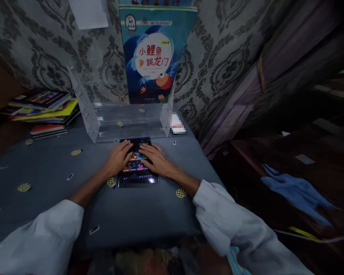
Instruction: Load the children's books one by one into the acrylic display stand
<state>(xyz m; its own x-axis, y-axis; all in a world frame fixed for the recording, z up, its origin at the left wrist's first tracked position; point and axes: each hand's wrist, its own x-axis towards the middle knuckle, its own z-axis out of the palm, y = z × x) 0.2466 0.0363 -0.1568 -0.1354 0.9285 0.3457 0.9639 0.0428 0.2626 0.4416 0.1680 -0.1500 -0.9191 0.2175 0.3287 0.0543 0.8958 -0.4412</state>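
Note:
A dark glossy book (136, 178) with small colourful pictures lies flat on the grey-blue table, in front of a clear plastic rack. My left hand (119, 154) rests on its upper left part, fingers stretched out toward the middle. On the upper right part lies my right hand (154, 157), its fingers also spread and flat. Neither hand is wrapped around anything. Behind them, the clear rack (129, 114) holds a blue picture book (157, 57) with an orange fish, standing upright at the rack's right side.
A stack of books and magazines (46, 105) sits at the left back of the table (143, 221). Beside the rack's right end is a partly blurred white item (177, 124). Past the table's right edge, blue cloth (298, 193) lies on a dark reddish surface near a purple curtain (232, 99).

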